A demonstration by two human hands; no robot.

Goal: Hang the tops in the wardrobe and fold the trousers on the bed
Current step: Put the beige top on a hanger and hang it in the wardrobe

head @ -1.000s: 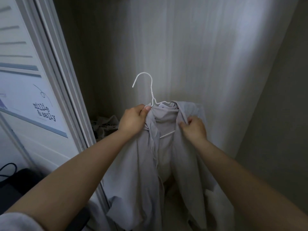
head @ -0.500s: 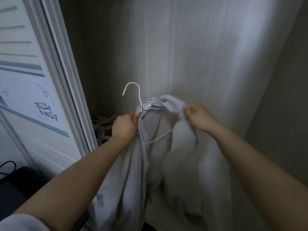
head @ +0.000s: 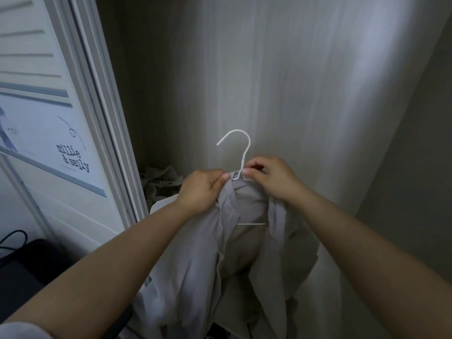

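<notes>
Closest to you, your two bare forearms come up from the bottom corners of the view, from about 7 o'clock and 5 o'clock, and meet near the centre. Between them hangs the pale grey, soft fabric top (head: 247,253), open at the front, and it falls down toward 6 o'clock until it leaves the view. Your left hand (head: 200,189) has its fingers curled around the left shoulder of the top, pinching the cloth together with the wire under it. Your right hand (head: 274,177), at 3 o'clock from the left one and just beside it, pinches with thumb and fingertips the neck of the thin white wire hanger (head: 241,152), right where the collar meets it. The hook of the hanger stands up toward 12 o'clock, free in the air, and its lower bar shows inside the open top. At 8 o'clock lies a dark object with a black cable (head: 14,238). At 9 o'clock stands the white louvred wardrobe door (head: 49,99) with printed words on it. Farther back, at 10 o'clock from your hands, a crumpled heap of grey-beige cloth (head: 161,179) lies in the dark corner. Behind all is the pale, vertically streaked back wall (head: 281,81) of the wardrobe.
</notes>
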